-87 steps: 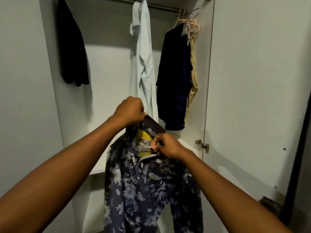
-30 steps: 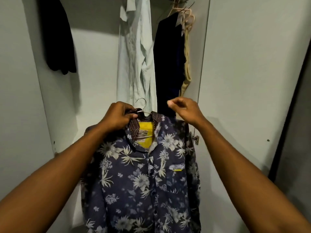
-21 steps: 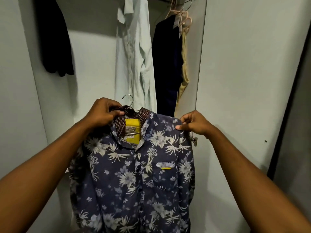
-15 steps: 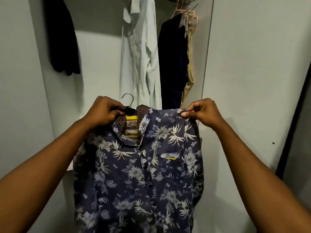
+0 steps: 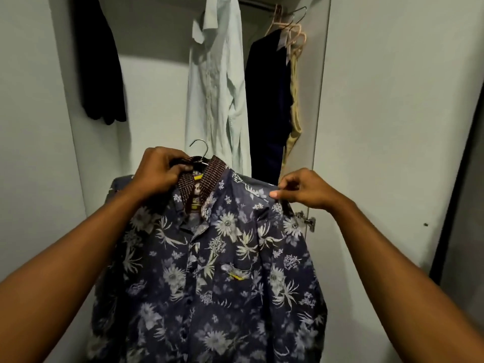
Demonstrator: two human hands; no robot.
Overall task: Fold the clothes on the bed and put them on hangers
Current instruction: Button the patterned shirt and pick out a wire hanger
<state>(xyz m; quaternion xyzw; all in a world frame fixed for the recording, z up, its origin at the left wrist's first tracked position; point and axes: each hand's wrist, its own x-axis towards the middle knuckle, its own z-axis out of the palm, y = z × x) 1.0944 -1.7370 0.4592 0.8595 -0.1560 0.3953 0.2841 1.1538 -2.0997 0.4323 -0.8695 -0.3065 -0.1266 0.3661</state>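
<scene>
A navy shirt with pale flowers [image 5: 217, 263] hangs in front of me on a hanger whose metal hook [image 5: 200, 148] sticks up above the collar. My left hand [image 5: 159, 171] grips the hanger neck together with the dark patterned collar. Over at the shirt's right shoulder seam, my right hand [image 5: 301, 189] pinches the fabric. The hanger's body is hidden inside the shirt. I hold the shirt before an open wardrobe, below its rail [image 5: 258, 1].
On the rail hang a pale green shirt [image 5: 217, 82], a dark navy garment [image 5: 267, 100] and a beige one [image 5: 294, 106] on pink hangers [image 5: 290, 30]. A black garment [image 5: 100, 66] hangs at the left wall. The open wardrobe door [image 5: 392, 113] stands on the right.
My right hand left the collar, moved to the shirt's right shoulder and pinched it. The shirt now hangs spread open on the hanger. My left hand kept its grip.
</scene>
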